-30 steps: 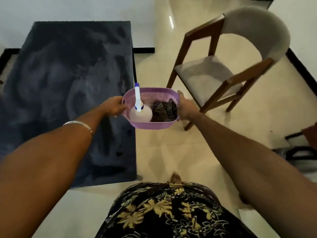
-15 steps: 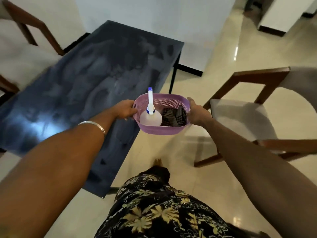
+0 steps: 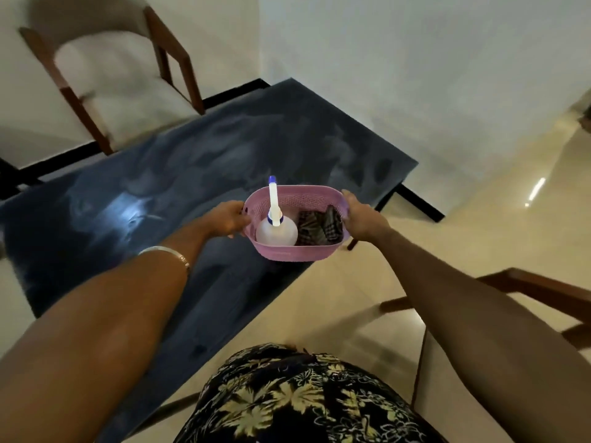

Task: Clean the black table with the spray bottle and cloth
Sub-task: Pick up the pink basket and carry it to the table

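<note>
- We see both arms stretched forward, carrying a pink basket (image 3: 289,252) between them, above the near right edge of the black table (image 3: 153,199).
- Left hand (image 3: 225,219): fingers curled around the basket's left rim, gripping it. A silver bangle (image 3: 166,252) sits on that wrist.
- Right hand (image 3: 363,215): fingers wrapped over the basket's right rim, gripping it.
- Spray bottle (image 3: 276,230) stands upright in the left half of the basket; clear round body, white neck, blue tip at the top.
- Cloth (image 3: 321,227), dark and checked, lies crumpled in the right half of the basket, just beside the bottle.
- Table top is dark with pale, cloudy smears across it and a bright glare patch toward the left.
- A wooden chair (image 3: 105,78) with a pale cushion stands at the far side of the table; it is blurred.
- Part of another wooden chair (image 3: 540,289) shows at right, under the right forearm.
- Floor (image 3: 463,225) is glossy cream tile; a white wall (image 3: 399,65) lies behind the table.
- A dark floral-print garment (image 3: 303,398) fills the bottom centre.
</note>
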The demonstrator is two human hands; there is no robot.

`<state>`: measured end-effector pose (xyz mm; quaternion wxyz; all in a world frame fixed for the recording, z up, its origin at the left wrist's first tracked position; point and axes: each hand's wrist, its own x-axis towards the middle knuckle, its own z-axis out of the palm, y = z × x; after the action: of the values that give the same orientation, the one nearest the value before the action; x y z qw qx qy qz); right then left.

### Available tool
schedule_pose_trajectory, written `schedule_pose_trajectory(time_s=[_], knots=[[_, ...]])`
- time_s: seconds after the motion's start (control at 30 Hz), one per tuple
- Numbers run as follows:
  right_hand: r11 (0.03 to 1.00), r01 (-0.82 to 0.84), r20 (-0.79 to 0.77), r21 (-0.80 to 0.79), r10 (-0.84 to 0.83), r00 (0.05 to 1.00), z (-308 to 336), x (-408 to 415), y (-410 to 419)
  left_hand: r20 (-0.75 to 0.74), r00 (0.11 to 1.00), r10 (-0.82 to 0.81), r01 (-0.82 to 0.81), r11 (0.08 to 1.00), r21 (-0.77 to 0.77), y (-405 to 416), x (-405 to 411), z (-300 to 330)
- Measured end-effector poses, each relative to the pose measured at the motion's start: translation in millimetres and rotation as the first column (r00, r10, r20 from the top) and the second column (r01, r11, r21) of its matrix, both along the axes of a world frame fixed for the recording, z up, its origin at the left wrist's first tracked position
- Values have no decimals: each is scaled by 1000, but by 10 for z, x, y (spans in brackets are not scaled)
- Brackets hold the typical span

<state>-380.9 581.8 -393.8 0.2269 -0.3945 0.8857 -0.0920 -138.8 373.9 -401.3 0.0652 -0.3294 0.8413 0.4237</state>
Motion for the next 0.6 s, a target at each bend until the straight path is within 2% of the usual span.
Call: schedule_pose_trajectory(time_s=[0.27,0.6], knots=[[972,-235,-27,2,235,972,2,-646,-1152,66,965,253,-254,967,10,-536,-231,91],[841,-542,65,8,540,839,9,-1395,-2809,139,814,564,-568,823,-19,-1223,-771,68]])
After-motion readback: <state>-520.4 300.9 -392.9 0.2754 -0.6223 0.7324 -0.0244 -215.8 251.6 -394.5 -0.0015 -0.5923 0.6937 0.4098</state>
